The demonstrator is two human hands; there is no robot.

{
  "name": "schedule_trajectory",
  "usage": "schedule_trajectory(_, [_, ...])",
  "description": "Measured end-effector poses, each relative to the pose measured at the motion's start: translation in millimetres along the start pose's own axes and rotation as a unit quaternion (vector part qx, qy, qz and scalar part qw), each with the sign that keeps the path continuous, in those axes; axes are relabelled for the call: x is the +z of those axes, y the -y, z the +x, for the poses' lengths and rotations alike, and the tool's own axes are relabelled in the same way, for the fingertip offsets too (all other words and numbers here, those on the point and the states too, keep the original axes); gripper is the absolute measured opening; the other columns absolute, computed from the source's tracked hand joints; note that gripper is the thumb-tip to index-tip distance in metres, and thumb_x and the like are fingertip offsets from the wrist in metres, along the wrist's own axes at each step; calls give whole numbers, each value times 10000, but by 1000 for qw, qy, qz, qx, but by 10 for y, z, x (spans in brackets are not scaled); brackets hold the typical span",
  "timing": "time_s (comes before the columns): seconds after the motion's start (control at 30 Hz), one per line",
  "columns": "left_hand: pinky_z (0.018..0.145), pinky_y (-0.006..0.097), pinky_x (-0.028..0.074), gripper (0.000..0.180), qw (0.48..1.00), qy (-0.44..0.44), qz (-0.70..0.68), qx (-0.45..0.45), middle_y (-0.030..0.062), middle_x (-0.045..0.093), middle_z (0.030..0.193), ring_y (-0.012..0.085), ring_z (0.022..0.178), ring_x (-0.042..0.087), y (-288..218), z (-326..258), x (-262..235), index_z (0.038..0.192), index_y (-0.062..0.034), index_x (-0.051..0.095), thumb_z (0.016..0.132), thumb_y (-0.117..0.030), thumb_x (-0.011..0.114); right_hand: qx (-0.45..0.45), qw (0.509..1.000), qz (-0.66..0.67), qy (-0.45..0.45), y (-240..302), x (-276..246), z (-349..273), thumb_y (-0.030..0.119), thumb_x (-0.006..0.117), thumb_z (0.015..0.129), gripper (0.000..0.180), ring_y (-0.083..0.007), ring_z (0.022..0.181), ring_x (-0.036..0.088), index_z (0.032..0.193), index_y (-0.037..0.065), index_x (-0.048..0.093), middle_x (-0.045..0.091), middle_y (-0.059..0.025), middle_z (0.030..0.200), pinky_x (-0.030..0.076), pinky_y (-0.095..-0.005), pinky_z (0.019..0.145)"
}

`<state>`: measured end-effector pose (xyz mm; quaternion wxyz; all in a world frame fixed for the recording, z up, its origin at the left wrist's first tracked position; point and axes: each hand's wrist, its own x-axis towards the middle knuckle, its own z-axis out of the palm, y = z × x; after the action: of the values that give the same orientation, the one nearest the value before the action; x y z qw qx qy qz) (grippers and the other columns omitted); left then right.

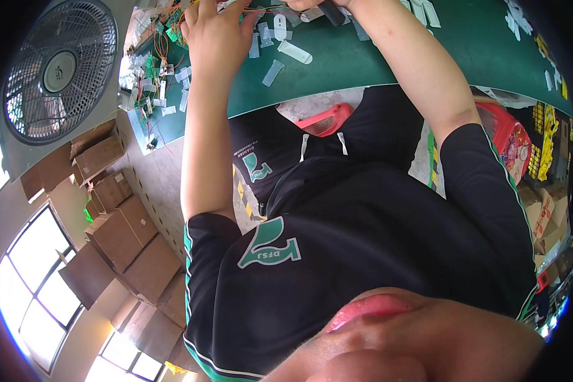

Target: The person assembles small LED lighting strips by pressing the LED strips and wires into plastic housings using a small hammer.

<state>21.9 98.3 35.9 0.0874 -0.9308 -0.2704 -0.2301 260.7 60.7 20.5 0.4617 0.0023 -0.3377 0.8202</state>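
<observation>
At the top edge, my left hand (215, 35) is over the green work surface with its fingers bent. Its fingertips are cut off by the frame, so what they pinch is hidden. Thin coloured wires (264, 9) run from beside it toward my right hand (318, 4). Only part of that hand shows, closed around a tool with a black handle (333, 13); the tool's working end is out of sight. Just below the hands lie a white oval plastic shell (280, 27), a longer white shell (295, 52) and small translucent plastic pieces (273, 73).
Left of my left hand is a tangle of small green circuit boards (150, 65) and wires. White strips (424, 13) lie beyond my right forearm. A large grey fan (60, 71) stands at the left, above stacked cardboard boxes (122, 229). A red plastic stool (328, 120) shows under the table.
</observation>
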Motion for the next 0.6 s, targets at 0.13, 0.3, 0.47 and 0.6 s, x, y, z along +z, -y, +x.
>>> schedule_trajectory(0.13, [972,498,414,179,997,51,52,21,-19,665,1208,325,1178,547,98,56,201,1016,-304,814,848,-364,791,-36,999,-32,19,136,-14,-14,414,586,1044,371,-75,413,352,956,61,657,412,13,588,291,-268,379])
schedule_trajectory(0.3, [975,462,422,130,1000,21,-13,10,-50,696,1115,287,1144,578,92,128,107,953,-271,823,831,-314,815,-81,996,-22,-30,236,-53,-79,417,584,1045,368,-71,410,342,918,77,643,403,19,574,284,-264,378])
schedule_trajectory(0.47, [841,383,495,76,983,-95,-154,7,8,739,965,259,946,645,100,365,-104,887,-132,803,829,-180,813,-84,988,-65,-116,277,-50,-160,420,586,1044,361,-60,401,330,917,87,646,398,33,566,280,-260,374])
schedule_trajectory(0.6, [819,364,525,79,965,-166,-201,-23,47,758,923,247,880,686,177,481,-267,900,-76,784,837,-114,812,-34,974,-143,-174,213,41,-89,482,605,1032,408,-49,397,310,883,103,639,376,54,542,260,-249,376])
